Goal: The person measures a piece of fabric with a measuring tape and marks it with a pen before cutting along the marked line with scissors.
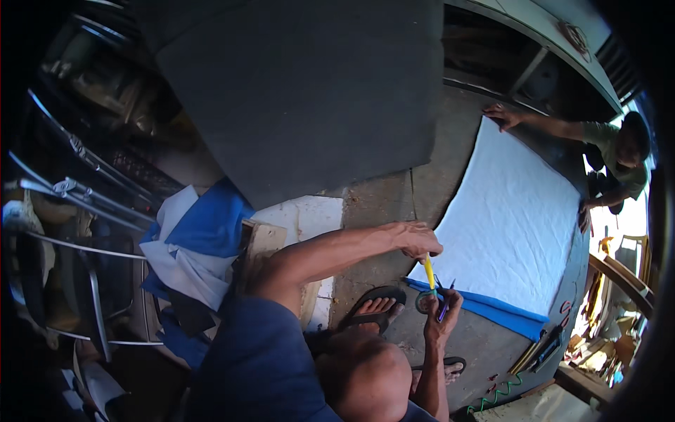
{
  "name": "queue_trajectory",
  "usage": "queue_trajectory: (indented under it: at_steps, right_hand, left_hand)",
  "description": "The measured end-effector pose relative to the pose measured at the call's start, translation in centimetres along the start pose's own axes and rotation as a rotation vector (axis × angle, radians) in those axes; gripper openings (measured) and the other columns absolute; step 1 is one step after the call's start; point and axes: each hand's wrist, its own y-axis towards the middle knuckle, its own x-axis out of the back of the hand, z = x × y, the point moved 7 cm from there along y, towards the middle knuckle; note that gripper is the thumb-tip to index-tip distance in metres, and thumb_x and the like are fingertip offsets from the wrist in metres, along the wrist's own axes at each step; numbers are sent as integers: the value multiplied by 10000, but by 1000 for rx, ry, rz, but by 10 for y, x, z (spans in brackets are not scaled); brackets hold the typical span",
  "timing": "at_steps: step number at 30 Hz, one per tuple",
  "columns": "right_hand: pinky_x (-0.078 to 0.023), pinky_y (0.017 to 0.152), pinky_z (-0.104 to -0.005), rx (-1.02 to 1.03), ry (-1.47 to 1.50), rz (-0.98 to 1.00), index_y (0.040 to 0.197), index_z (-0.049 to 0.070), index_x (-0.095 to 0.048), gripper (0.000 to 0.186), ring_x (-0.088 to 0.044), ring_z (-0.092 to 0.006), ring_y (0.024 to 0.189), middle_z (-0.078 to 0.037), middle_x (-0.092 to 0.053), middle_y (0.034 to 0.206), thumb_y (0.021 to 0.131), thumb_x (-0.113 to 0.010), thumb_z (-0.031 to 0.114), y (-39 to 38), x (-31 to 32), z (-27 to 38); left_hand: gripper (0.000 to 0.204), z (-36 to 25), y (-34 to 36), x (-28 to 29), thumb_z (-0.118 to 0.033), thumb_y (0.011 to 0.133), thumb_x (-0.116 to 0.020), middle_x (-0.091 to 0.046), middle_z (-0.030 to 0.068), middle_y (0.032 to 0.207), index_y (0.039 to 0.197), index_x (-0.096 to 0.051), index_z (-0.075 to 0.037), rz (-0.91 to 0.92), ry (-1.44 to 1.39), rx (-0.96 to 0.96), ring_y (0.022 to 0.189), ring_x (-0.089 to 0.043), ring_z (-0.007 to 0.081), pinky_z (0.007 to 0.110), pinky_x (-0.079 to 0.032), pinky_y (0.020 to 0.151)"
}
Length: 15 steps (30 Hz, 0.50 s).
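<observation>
My left hand (pixel 420 240) is closed on the upper end of a yellow tape measure blade (pixel 429 271). Below it, the blade runs down to a round, greenish case (pixel 425 302) beside my right hand (pixel 446 309). The fingers of that hand are closed around a purple pen (pixel 443 307) and seem to hold the case too. Both hands are over the near left corner of a large white fabric sheet (pixel 513 218) spread on the floor. Blue fabric (pixel 485 309) shows along its near edge.
Across the sheet a co-worker (pixel 619 155) crouches, hands on its far corner and right edge. A large dark board (pixel 302 98) stands at the upper left. Chrome-framed chairs (pixel 77 246) and bundled blue-and-white fabric (pixel 200 235) are at left. Tools (pixel 541 352) lie near the lower right.
</observation>
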Motion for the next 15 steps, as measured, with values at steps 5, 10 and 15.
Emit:
queue_trajectory:
  at_steps: [5, 10, 15]
  right_hand:
    - [-479, 848, -272, 22, 145, 139, 1218, 25, -496, 303, -555, -139, 978, -79, -577, 1092, 997, -638, 177, 18, -20, 10]
    - [-466, 884, -283, 8, -47, 450, 1218, 16, -544, 302, -554, -137, 998, -73, -596, 1087, 1007, -633, 213, 45, -28, 19]
    - [-497, 792, -298, 297, -423, 477, 1221, 14, -675, 395, -615, -190, 890, -89, -652, 993, 1050, -528, 338, 66, -74, 112]
  left_hand:
    - [430, -68, -23, -8, -266, 764, -795, -714, 167, 938, 1079, -629, -26, 76, -110, 126, 939, -703, 348, 468, -538, 787]
    - [384, -69, -56, -40, -262, 706, -809, -720, 161, 824, 970, -679, -15, -510, -399, 439, 755, -718, 346, 445, -566, 646]
    - [275, -38, -69, -147, -234, 758, -762, -688, 139, 778, 887, -660, -13, -484, -249, 706, 699, -680, 294, 399, -537, 598]
